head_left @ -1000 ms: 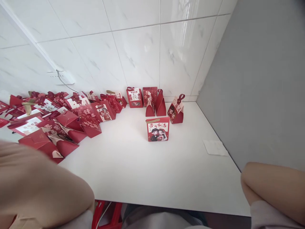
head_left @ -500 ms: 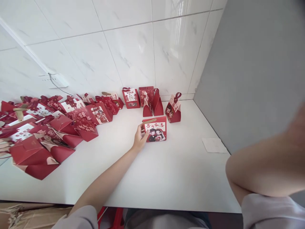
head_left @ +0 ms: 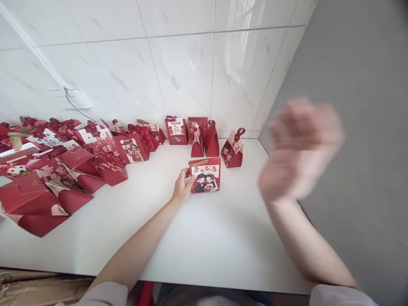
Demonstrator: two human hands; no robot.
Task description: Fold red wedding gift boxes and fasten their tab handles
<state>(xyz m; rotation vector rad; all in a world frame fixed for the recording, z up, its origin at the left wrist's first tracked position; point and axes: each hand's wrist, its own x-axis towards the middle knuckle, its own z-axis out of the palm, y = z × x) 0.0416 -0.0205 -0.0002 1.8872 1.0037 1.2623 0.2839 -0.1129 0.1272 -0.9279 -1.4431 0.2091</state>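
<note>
The left grip (head_left: 184, 186) is pinching the left edge of a red gift box (head_left: 206, 180), thumb along the front face and fingers wrapped behind it. That box is upright near the middle of the white desk (head_left: 191, 238), its printed front facing the wearer: 2 cartoon figures under red lettering, with a gold strap (head_left: 198, 162) along the top. The right grip (head_left: 301, 148) is raised over the right side of the desk, apart from the boxes; it is blurred, so I cannot tell whether its fingers are spread or pressed together. Just behind the pinched box, 5 more red boxes (head_left: 211, 142) stand near the tiled wall (head_left: 178, 76), the rightmost set a little apart with a looped ribbon on top. At the left, many similar boxes (head_left: 79, 163) crowd together, below a wall socket (head_left: 76, 100). A grey panel (head_left: 366, 85) borders the desk at the right.
</note>
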